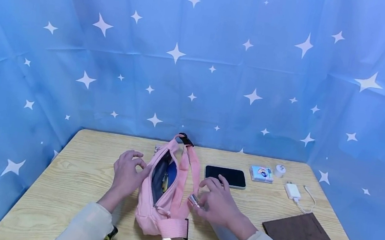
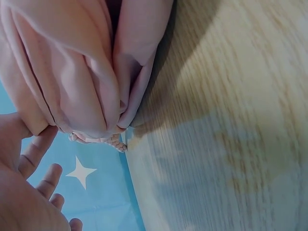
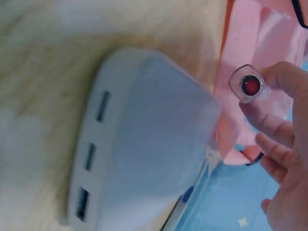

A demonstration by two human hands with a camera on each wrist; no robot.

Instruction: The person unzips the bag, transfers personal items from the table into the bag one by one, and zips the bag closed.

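A pink waist bag (image 1: 143, 203) lies on the table with its zip undone, and pens (image 1: 165, 182) show inside against the dark lining. At the left side of the opening my left hand (image 1: 127, 172) pinches the bag's fabric between thumb and index finger, its other fingers loose. Just right of the bag's strap, my right hand (image 1: 219, 203) holds a small lipstick tube (image 1: 194, 200) by thumb and fingertips. The right wrist view shows that lipstick's clear, squarish end (image 3: 250, 85) with red inside. A pale power bank (image 3: 154, 130) with ports lies below the right forearm.
Right of the bag lie a phone (image 1: 225, 176), a small tissue pack (image 1: 261, 174) and a round white item (image 1: 279, 171). Farther right are a white charger (image 1: 292, 190) with its cable (image 1: 307, 210) and a dark brown flat pouch (image 1: 298, 234). A starry blue curtain (image 1: 212, 86) surrounds the table.
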